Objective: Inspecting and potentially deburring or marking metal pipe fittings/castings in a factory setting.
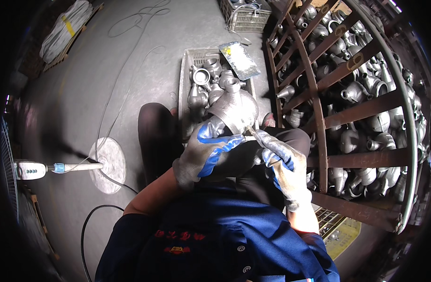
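Grey-and-blue work gloves [189, 155] cover both hands: the left hand [205, 149] grasps the ridged rim of a silvery metal casting [236, 110] at 12 o'clock, over a plastic crate's near end, while the right hand [287, 164] is closed around a slim tool [252, 134], its tip at the casting's 5 o'clock edge. Other castings [197, 97] fill the crate [181, 89]. At 2 o'clock, a brown-barred bin [356, 160] brims with more; a pedestal fan [31, 170] stands at 9 o'clock.

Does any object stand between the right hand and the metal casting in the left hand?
Only a slim tool, held in the right hand with its tip at the metal casting; nothing else visible stands between them.
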